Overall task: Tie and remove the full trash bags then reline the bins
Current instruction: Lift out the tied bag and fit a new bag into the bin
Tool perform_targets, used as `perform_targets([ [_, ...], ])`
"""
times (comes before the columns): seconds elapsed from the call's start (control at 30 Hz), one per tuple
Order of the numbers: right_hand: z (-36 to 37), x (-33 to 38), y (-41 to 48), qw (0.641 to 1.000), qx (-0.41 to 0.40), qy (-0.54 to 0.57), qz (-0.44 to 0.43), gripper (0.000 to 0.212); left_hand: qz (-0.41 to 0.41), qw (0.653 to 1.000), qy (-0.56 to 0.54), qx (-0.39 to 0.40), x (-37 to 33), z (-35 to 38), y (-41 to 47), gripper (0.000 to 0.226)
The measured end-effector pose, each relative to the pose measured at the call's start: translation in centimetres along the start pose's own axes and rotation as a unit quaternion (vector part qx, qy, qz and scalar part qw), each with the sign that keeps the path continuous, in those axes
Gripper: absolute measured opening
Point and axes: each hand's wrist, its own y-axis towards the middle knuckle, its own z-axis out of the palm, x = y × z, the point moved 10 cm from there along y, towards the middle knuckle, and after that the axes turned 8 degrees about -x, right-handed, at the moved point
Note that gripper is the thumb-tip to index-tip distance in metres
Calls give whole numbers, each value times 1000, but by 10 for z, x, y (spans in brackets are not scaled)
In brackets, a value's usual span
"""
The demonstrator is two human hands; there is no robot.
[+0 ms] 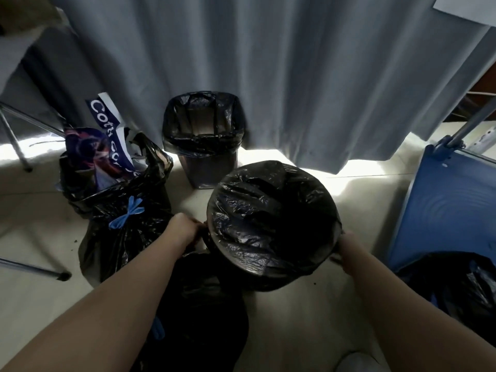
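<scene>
L hand (185, 226) & forearm (120, 291), left of lined bin (273, 224): bare, unsleeved. R hand (349, 251), right of bin: same.

"Cotti" on blue-and-white paper bag (103, 116)

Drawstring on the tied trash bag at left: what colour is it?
Blue drawstring, knotted on the black bag; head view.

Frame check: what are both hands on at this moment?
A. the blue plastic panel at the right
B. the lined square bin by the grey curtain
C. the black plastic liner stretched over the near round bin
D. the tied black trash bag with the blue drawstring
C: the left hand and the right hand each grip the black plastic liner at opposite sides of the near round bin.
</scene>
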Motion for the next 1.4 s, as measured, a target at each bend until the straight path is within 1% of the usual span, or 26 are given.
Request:
perform_targets([
  [0.07, -23, 57, -4, 985, -78, 63, -138, 29, 29, 990, -113, -82, -22, -26, 0, 30],
  [0.13, -21, 110, -21, 959, -48, 131, -248, 29, 48, 966, -243, -67, -48, -33, -5, 33],
  [0.17, -6, 130, -31, 951, 1, 89, -297, 30, 56, 965, -255, -27, -60, -26, -8, 31],
  [0.2, 18, 141, -40, 940, 53, -29, -335, 35, 76, 975, -208, 16, -71, -16, -12, 28],
  [0.27, 56, 129, -41, 861, 89, -330, -376, 58, 137, 988, -37, 66, -81, 4, -17, 23],
  [0.3, 58, 131, -42, 819, 35, -417, -393, 69, 157, 985, 15, 76, -82, 11, -17, 27],
  [0.37, 57, 158, -79, 737, -90, -415, -526, 74, 177, 979, 56, 79, -84, 16, -17, 38],
  [0.4, 71, 163, -105, 694, -73, -379, -608, 73, 181, 978, 75, 67, -87, 13, -18, 42],
  [0.43, 97, 155, -125, 656, 16, -396, -642, 75, 188, 977, 85, 54, -89, 10, -18, 45],
  [0.47, 127, 132, -133, 623, 121, -457, -623, 78, 194, 976, 89, 48, -88, 10, -15, 48],
  [0.53, 161, 68, -113, 559, 236, -640, -471, 81, 195, 975, 95, 46, -85, 11, -15, 52],
  [0.63, 176, 18, -79, 469, 272, -773, -331, 73, 197, 975, 89, 46, -77, 13, -11, 47],
  [0.67, 177, 12, -73, 463, 280, -783, -307, 68, 202, 974, 87, 47, -77, 13, -10, 45],
  [0.73, 183, 11, -73, 503, 298, -750, -310, 59, 223, 970, 86, 47, -83, 11, -11, 46],
  [0.83, 179, 52, -92, 638, 258, -617, -382, 45, 267, 957, 113, 6, -99, 5, -18, 57],
  [0.9, 162, 94, -117, 671, 228, -533, -463, 36, 317, 935, 143, -64, -117, -9, -32, 58],
  [0.97, 137, 136, -150, 647, 178, -473, -570, 27, 409, 889, 179, -103, -139, -9, -57, 46],
  [1.03, 109, 156, -159, 571, 61, -517, -635, 30, 490, 837, 241, -41, -154, 17, -88, 32],
  [1.07, 95, 154, -148, 542, 14, -579, -608, 35, 501, 821, 272, 18, -154, 36, -102, 32],
  [1.13, 67, 125, -105, 548, 18, -681, -485, 50, 431, 825, 314, 185, -137, 77, -122, 44],
  [1.17, 56, 108, -90, 572, 51, -687, -445, 59, 370, 833, 309, 272, -125, 96, -131, 51],
  [1.2, 50, 97, -85, 619, 92, -647, -435, 67, 317, 832, 312, 332, -113, 112, -138, 56],
  [1.23, 45, 98, -87, 690, 118, -553, -451, 71, 288, 823, 332, 360, -103, 124, -143, 60],
  [1.3, 18, 123, -93, 839, 76, -279, -462, 64, 277, 796, 406, 352, -93, 135, -141, 64],
  [1.33, 1, 127, -85, 885, 33, -173, -431, 56, 280, 782, 441, 340, -93, 136, -139, 62],
  [1.4, -12, 117, -67, 939, 11, -110, -326, 45, 303, 783, 464, 283, -105, 133, -133, 53],
])
